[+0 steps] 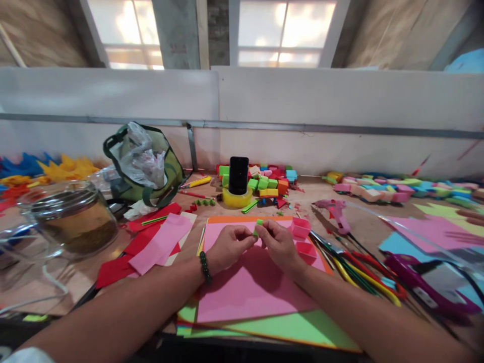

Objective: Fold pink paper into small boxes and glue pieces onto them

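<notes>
Above a stack of coloured paper, both hands meet at a small folded piece of green paper. My right hand pinches it between thumb and fingers. My left hand, with a dark beaded bracelet at the wrist, is closed with its fingertips at the lower left of the same piece. Much of the green paper is hidden by the fingers. A large pink sheet lies on top of the stack beneath them. Close to my right hand stand two small open pink paper boxes.
A phone leans upright in a yellow tape roll, before folded paper blocks. Right are a pink glue gun, scissors and a purple device. Left are pink strips, a glass jar and a bag.
</notes>
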A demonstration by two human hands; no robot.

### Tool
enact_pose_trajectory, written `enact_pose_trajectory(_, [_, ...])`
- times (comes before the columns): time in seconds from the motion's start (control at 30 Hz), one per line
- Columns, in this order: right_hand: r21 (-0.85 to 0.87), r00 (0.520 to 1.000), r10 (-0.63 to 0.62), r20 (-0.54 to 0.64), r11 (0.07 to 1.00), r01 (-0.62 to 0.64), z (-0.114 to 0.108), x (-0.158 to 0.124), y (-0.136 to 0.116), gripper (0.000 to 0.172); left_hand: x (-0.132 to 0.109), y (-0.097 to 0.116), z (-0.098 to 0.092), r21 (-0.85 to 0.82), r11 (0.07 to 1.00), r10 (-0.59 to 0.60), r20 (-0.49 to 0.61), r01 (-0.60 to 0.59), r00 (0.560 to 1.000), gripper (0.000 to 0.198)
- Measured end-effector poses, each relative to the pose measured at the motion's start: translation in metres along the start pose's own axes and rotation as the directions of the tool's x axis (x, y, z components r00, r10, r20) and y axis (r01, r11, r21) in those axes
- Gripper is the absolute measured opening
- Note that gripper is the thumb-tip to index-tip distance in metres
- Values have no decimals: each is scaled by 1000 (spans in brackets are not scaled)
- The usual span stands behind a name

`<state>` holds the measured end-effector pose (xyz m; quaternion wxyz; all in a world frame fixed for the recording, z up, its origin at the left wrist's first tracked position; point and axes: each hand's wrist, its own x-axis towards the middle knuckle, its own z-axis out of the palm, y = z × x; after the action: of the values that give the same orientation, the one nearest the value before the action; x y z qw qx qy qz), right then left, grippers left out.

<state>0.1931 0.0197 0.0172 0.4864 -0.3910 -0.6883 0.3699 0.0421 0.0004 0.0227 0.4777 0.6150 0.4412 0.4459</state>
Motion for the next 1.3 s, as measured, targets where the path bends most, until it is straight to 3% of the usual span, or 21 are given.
enact_pose_trajectory(0.2, [6,999,33,20,999,-33,0,0,2,33,-1,0,1,41,997,62,-8,-61,998,23])
enact_pose_trajectory(0.33, [23,1000,28,10,999,-29,0,1,4,33,0,-3,1,9,1000,24,-27,-23,999,20])
enact_pose_trajectory(0.47, [48,999,42,-27,998,-40,0,3,4,36,0,-3,2,35,992,127,-132,-123,983,20])
enact_pose_trajectory(0.63, [77,997,80,-11,994,-79,0,3,3,38,-3,-2,4,87,983,172,-99,-164,980,18])
enact_pose_trajectory(0.77, [93,996,87,-6,992,-86,1,2,3,37,-3,-4,4,120,973,213,-143,-197,967,15])
enact_pose_trajectory(1.3, [139,991,130,-24,982,-126,3,2,2,39,2,-8,3,36,988,154,-135,-150,979,21])
